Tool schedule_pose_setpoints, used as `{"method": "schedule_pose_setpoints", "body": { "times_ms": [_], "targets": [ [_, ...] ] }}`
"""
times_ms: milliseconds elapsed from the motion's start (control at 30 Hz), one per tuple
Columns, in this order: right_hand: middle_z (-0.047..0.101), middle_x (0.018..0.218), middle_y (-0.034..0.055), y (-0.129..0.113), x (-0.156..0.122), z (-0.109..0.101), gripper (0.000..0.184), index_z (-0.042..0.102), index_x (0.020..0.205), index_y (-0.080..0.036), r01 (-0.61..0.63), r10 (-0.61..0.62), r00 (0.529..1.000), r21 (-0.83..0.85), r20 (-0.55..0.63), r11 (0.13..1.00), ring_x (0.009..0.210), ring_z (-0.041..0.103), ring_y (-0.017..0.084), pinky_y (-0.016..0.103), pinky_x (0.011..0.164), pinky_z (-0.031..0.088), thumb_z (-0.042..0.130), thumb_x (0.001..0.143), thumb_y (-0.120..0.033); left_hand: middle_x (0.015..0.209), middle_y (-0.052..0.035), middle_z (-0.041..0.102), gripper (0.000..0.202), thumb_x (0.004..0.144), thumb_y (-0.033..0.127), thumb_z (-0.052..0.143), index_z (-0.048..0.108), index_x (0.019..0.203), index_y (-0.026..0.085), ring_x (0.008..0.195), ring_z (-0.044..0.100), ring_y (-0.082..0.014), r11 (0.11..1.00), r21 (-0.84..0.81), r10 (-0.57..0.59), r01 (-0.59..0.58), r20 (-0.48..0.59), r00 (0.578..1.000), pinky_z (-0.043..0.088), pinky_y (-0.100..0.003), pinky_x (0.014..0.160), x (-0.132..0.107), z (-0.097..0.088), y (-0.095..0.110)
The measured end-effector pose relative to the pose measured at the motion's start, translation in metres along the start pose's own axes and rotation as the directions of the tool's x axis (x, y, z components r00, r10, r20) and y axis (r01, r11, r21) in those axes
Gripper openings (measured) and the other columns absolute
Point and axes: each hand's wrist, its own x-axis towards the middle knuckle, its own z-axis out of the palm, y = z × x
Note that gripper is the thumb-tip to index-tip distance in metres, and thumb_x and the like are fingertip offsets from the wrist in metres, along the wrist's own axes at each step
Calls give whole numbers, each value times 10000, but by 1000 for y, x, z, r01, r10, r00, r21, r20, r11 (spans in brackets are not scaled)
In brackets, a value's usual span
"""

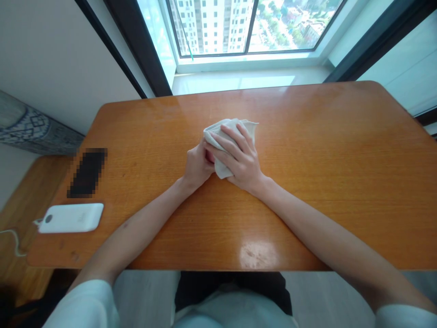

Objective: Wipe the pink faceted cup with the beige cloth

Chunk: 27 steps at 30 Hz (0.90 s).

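A white cloth (229, 126) is bunched between my hands over the middle of the wooden table. My right hand (241, 157) lies over the cloth with its fingers curved around it, pressing it from the right. At the cloth's left side, my left hand (198, 165) is closed, its fingers mostly hidden under the folds. A small pinkish patch (209, 157) shows between the left hand and the cloth; I cannot tell whether it is an object or the palm.
The wooden table (324, 182) reaches back to a window sill (239, 82). On its left side lie a dark, pixelated rectangle (88, 173) and a white rounded device (71, 217) with a cable. A patterned curtain (37, 125) hangs beyond the left edge.
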Motion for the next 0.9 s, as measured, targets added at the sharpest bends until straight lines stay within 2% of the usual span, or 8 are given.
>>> {"method": "schedule_pose_setpoints", "body": {
  "times_ms": [67, 200, 267, 367, 467, 667, 733, 900],
  "targets": [
    [665, 1696, -32, 5, 0, 2, 548, 633, 1598, -441, -124, 126, 992, 58, -32, 991, 1643, 569, 324, 639, 1424, 414, 631, 1063, -328, 963, -15, 822, 586, 884, 569, 868, 645, 1341, 280, 751, 761, -207, 1000, -4, 7, -7, -11, 1000, 629, -369, 688, 1, 0, 2],
    [745, 1591, 57, 16, -4, 6, 583, 605, 1628, -342, -433, 464, 882, 250, -81, 866, 1467, 724, 296, 549, 1240, 626, 551, 1053, -261, 1157, -16, 852, 747, 788, 392, 914, 615, 1463, 282, 866, 790, -184, 1000, 19, 8, -8, -19, 1000, 642, -319, 797, 3, -1, 10],
    [713, 1634, 59, 13, -5, 5, 641, 579, 1656, -347, -364, 391, 915, 211, -104, 907, 1530, 680, 318, 580, 1270, 600, 577, 1025, -233, 1138, -13, 856, 751, 781, 405, 924, 623, 1458, 285, 846, 788, -184, 1000, 7, 2, -2, -22, 1000, 648, -322, 784, 3, -1, 9],
    [642, 1719, -20, 0, -2, -1, 688, 557, 1673, -443, -66, 68, 997, 68, -34, 995, 1690, 512, 338, 651, 1432, 398, 644, 1023, -236, 957, -7, 838, 544, 873, 513, 884, 691, 1330, 288, 738, 768, -209, 1000, -22, -2, 2, 1, 1000, 661, -382, 705, 1, -1, 1],
    [666, 1691, -88, -4, 0, -3, 581, 615, 1603, -518, 39, -40, 998, 20, 47, 999, 1691, 513, 309, 646, 1483, 302, 631, 1074, -279, 829, 3, 798, 410, 924, 537, 835, 716, 1220, 281, 658, 730, -209, 1000, -14, -2, 2, 11, 1000, 640, -392, 639, 0, 0, -3],
    [721, 1617, 60, 13, -4, 3, 545, 613, 1638, -341, -390, 428, 898, 273, -97, 879, 1509, 689, 297, 566, 1274, 593, 483, 1112, -278, 1152, 4, 852, 739, 775, 328, 912, 635, 1458, 278, 858, 788, -167, 1000, -2, 9, -9, -41, 999, 649, -302, 796, 3, 1, 12],
    [713, 1626, 73, 9, -5, 2, 564, 607, 1651, -337, -323, 360, 925, 251, -117, 912, 1541, 665, 321, 581, 1289, 577, 522, 1097, -274, 1128, 4, 847, 722, 797, 351, 917, 630, 1456, 282, 836, 777, -165, 1000, 5, 0, 0, -28, 1000, 643, -307, 779, 2, 0, 11],
    [727, 1624, -35, -3, 0, 1, 531, 647, 1605, -462, 93, -91, 995, 47, -36, 995, 1640, 576, 327, 659, 1457, 336, 587, 1109, -281, 866, -24, 789, 372, 961, 512, 807, 708, 1192, 238, 698, 716, -200, 1000, 29, -9, 9, 18, 1000, 590, -373, 629, 0, 0, 1]
  ]
}}
